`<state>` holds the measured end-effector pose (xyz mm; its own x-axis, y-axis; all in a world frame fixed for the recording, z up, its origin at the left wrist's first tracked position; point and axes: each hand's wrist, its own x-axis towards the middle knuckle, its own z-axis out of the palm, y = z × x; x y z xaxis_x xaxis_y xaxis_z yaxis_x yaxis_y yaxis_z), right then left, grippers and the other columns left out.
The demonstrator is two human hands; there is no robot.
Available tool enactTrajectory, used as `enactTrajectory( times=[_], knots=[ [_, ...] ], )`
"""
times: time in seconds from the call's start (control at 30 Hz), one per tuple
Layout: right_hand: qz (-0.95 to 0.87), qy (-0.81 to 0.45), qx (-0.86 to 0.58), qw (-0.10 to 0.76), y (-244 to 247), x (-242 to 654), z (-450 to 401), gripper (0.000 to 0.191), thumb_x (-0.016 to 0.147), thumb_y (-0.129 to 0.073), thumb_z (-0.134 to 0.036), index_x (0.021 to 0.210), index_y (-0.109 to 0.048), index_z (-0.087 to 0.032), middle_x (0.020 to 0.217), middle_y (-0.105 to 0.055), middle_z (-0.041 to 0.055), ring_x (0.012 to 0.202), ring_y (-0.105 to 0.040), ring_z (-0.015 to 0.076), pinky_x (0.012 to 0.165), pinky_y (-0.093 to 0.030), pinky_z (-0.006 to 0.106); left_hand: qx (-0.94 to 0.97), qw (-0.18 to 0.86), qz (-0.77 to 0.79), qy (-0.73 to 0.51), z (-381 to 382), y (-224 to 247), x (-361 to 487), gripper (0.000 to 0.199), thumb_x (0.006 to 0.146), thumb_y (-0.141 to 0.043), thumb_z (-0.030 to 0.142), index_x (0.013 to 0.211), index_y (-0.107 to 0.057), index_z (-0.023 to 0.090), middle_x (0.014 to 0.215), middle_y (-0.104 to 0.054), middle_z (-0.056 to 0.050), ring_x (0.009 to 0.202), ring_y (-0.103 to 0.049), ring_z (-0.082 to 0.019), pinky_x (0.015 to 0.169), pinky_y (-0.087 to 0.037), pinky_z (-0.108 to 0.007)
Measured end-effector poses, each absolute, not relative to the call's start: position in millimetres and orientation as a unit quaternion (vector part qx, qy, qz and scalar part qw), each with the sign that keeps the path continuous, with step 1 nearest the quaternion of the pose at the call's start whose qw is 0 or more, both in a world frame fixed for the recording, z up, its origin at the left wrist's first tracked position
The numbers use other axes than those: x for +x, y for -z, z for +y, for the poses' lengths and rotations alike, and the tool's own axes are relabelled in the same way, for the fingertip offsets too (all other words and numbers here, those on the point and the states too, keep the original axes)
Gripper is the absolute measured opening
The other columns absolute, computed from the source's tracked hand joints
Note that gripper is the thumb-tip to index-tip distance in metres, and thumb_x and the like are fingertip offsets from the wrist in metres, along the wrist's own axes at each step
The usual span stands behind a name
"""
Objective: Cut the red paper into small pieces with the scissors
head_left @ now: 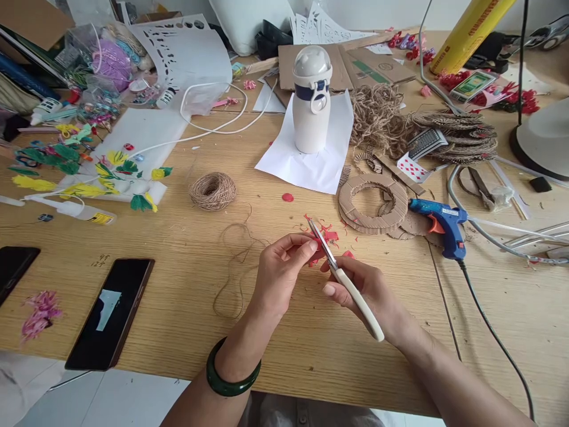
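Observation:
Pinched between the fingers of my left hand (pixel 282 267) is a small red piece (pixel 316 245), mostly covered by the fingertips. My right hand (pixel 371 287) grips a pair of scissors (pixel 359 301) with a white handle. The metal blades point up and away, lying close against the red piece at my left fingertips. Red scraps (pixel 329 236) are scattered on the table just beyond both hands. Farther off sits a flat red disc (pixel 287 197). A loose strand of twine (pixel 240 259) curls to the left of my left hand.
A twine ball (pixel 213 191) stands left of a white bottle (pixel 312 112) on paper. On the right are a cardboard ring (pixel 372 222) and a blue glue gun (pixel 447 222) with its cord trailing forward. A phone (pixel 111 314) lies front left.

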<state>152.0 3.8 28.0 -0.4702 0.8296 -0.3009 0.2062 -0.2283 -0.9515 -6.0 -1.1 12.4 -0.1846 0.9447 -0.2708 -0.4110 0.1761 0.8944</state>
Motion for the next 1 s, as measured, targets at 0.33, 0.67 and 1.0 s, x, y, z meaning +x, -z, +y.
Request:
enactTrajectory(
  times=[0.33,0.67,1.0],
  knots=[
    [-0.571,-0.634,-0.459,0.247,-24,152,3,0.043,0.074,-0.076,-0.055,0.082,-0.057,-0.016,0.064,-0.038,-0.005,0.057,-0.03,0.0101,0.048,-0.023,0.025,0.261,0.582,0.505,-0.581,-1,-12,-5,0.014,0.073,-0.077,0.03,0.075,-0.072,0.017,0.086,-0.073,-0.003,0.082,-0.066,-0.017,0.079,-0.053,-0.031],
    [-0.564,-0.637,-0.464,0.246,-19,153,2,0.041,0.074,-0.077,-0.051,0.085,-0.058,-0.016,0.063,-0.037,-0.0057,0.055,-0.031,0.0095,0.045,-0.026,0.024,0.233,0.606,0.488,-0.583,0,-13,-5,0.012,0.073,-0.077,0.027,0.075,-0.072,0.017,0.081,-0.074,-0.002,0.078,-0.069,-0.016,0.078,-0.055,-0.03],
    [-0.573,-0.626,-0.468,0.246,-16,152,1,0.042,0.073,-0.077,-0.053,0.086,-0.061,-0.016,0.061,-0.038,-0.0057,0.053,-0.031,0.0093,0.043,-0.029,0.022,0.22,0.611,0.498,-0.575,1,-15,-6,0.014,0.072,-0.077,0.028,0.076,-0.073,0.016,0.083,-0.075,-0.004,0.079,-0.07,-0.017,0.081,-0.055,-0.032]
  ],
)
